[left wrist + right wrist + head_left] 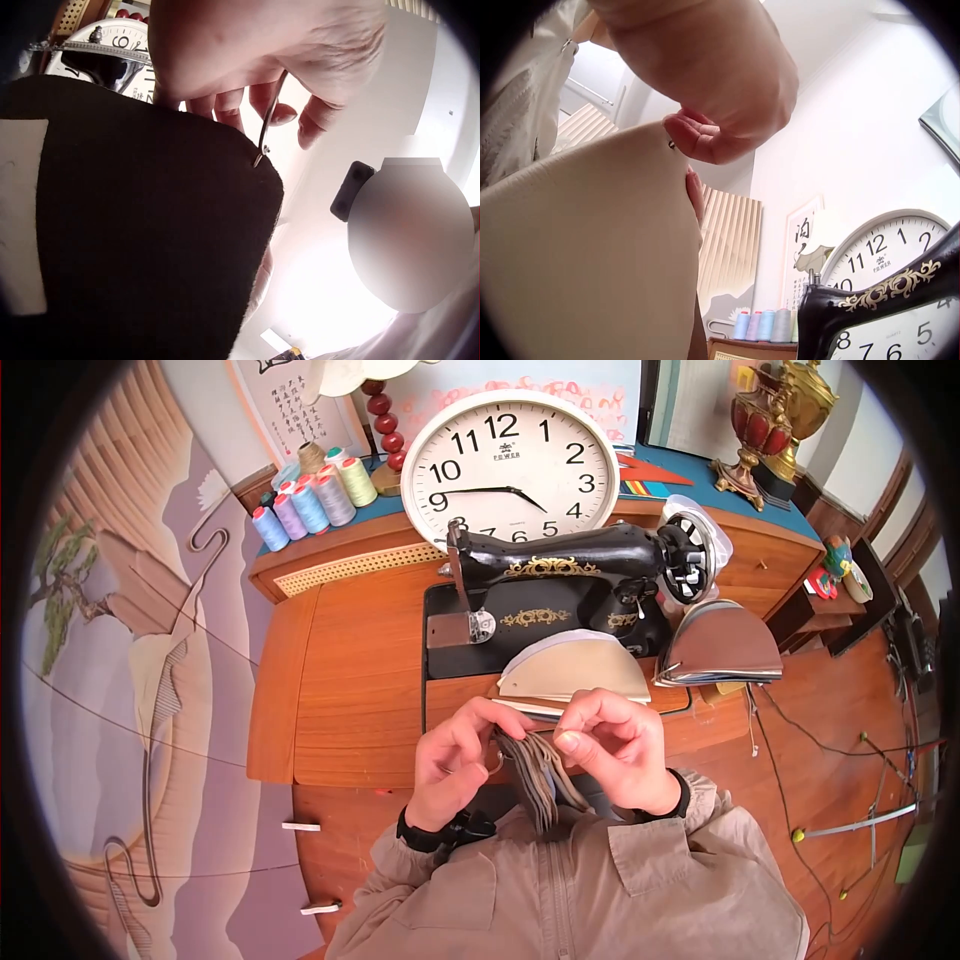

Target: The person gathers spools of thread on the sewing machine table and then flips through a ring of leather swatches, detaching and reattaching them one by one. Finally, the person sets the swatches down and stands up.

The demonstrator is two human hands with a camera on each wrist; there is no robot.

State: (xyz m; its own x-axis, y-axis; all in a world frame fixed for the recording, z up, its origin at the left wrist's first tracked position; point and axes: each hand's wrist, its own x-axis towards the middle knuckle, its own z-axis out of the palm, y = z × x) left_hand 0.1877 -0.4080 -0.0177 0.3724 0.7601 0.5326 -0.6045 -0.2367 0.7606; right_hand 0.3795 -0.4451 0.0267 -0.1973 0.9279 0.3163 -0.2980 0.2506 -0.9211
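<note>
A bundle of layered, leather-like swatches [540, 775] hangs between the two hands in front of the chest. My left hand [455, 760] holds a metal ring at its left top. In the left wrist view the ring [268, 120] runs from the left hand [277, 45] to the corner of a dark piece [150, 217]. At the bundle's right top, my right hand [620, 755] pinches the edge. The right wrist view shows the right hand [712, 75] gripping the corner of a beige piece [600, 247], beside a small bit of metal [672, 145].
A black sewing machine [560, 560] stands on the wooden table [360, 660]. Before it lies a beige swatch bundle [580, 670], with a brown one [725, 645] to the right. Behind are a round clock [470, 475], thread spools [310, 505] and ornate vases [750, 440].
</note>
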